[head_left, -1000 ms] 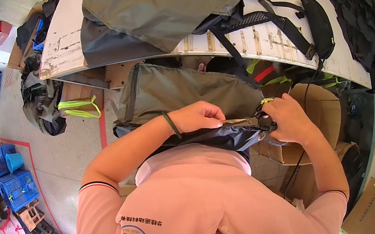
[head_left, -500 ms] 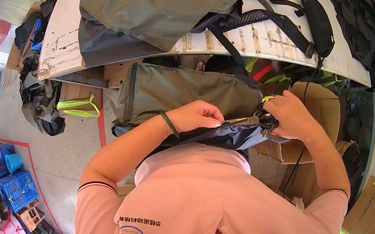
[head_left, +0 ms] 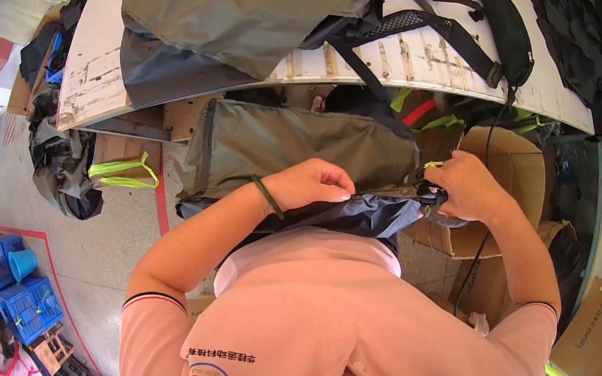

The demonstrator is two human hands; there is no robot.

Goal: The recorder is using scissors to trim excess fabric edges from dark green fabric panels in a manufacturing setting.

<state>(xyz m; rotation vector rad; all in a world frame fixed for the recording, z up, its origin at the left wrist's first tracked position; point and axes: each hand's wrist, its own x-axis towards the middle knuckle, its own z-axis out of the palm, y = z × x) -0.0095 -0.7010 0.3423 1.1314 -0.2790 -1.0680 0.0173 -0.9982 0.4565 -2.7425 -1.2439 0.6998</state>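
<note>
We note the left hand, its grip pinched closed at the near edge of the olive bag; what lies between the fingertips we cannot tell. Right hand: grip closed around scissors, blades pointing toward the left fingertips. Bag lies between our pink shirt and the white worktop. Open cardboard box near the right hand.

The white bench, its front edge scuffed and streaked with tape marks, carries a heap of olive coated fabric. Right of that lie a black mesh strap and a black padded piece; black fabric pieces drape along its right end.
</note>
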